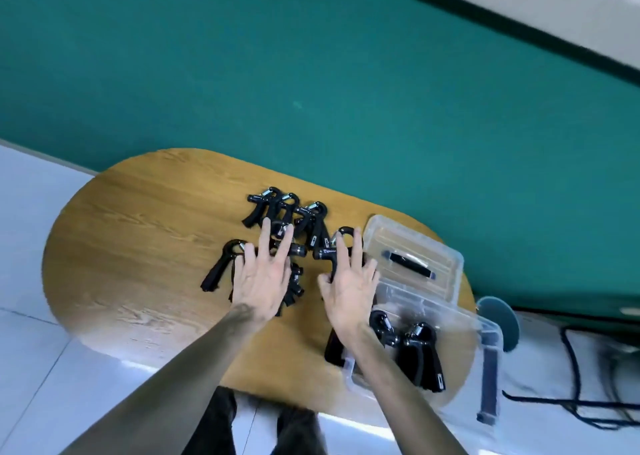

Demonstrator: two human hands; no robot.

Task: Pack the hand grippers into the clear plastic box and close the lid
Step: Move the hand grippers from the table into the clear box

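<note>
Several black hand grippers (287, 215) lie in a loose pile on the oval wooden table (145, 232). My left hand (263, 274) hovers over the pile, fingers spread, covering a gripper beneath it. My right hand (349, 284) is spread over another black gripper (332, 250) next to the box. The clear plastic box (460, 319) stands open at the table's right end with two grippers (419, 350) inside. Its clear lid (412, 257), with a dark handle, lies just behind the box.
The table stands against a teal wall (311, 56). White tiled floor (31, 333) surrounds it. Dark cables (581, 399) lie on the floor at the right, beside a round grey object (502, 319). My dark trouser legs (249, 427) show below the table edge.
</note>
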